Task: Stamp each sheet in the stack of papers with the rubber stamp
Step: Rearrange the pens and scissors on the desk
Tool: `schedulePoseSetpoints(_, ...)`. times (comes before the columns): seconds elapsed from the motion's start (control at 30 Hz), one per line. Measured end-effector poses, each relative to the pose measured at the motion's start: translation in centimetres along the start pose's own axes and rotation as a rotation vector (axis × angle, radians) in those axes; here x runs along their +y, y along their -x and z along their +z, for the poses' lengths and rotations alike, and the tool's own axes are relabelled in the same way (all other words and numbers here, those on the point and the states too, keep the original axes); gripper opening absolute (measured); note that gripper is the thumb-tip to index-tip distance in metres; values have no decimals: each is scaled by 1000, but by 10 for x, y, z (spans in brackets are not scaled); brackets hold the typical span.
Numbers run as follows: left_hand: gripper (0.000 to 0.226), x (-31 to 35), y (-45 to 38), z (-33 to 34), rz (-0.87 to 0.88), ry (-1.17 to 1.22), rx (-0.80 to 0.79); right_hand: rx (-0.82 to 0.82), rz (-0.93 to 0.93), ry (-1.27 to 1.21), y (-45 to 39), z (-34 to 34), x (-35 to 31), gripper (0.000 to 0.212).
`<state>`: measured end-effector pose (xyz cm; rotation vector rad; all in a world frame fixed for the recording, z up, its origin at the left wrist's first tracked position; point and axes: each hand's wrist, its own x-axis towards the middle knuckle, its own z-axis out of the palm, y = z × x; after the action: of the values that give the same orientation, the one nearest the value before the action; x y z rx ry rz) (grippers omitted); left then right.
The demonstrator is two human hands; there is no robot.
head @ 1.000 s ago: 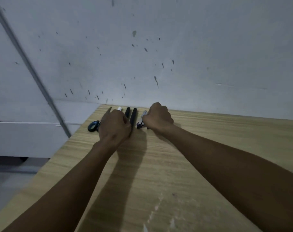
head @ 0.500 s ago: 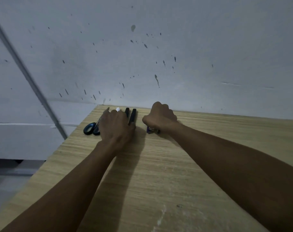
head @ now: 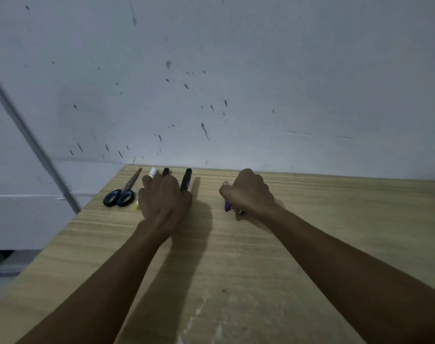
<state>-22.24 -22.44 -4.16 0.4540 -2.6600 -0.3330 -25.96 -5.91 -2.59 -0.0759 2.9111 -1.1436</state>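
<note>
Here the left hand (head: 164, 199) rests flat over markers (head: 185, 179) on the surface (head: 236, 256), beside scissors (head: 123, 192), while the right hand (head: 248, 192) grips a purple-ended object (head: 227, 206).

Bare forearms — seemingly no sleeves, jewellery.

Bare workroom: wooden desk (head: 261, 256), scissors (head: 123, 192), spattered wall (head: 236, 83).

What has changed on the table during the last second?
The right hand drew its small purple-tipped item rightward, away from the black marker. Left hand has stayed resting on the pens; scissors have not moved.
</note>
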Motion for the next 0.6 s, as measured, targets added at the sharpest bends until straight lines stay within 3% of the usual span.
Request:
schedulePoseSetpoints(0.13,34,26,41,-10,-15,116,14,44,21,-27,26,-22,26,30)
schedulePoseSetpoints(0.37,32,88,126,-37,-74,446,-156,131,83,-50,103,-76,89,40)
schedulePoseSetpoints(0.6,32,157,204,-42,30,528,-278,222,126,14,175,-134,154,28)
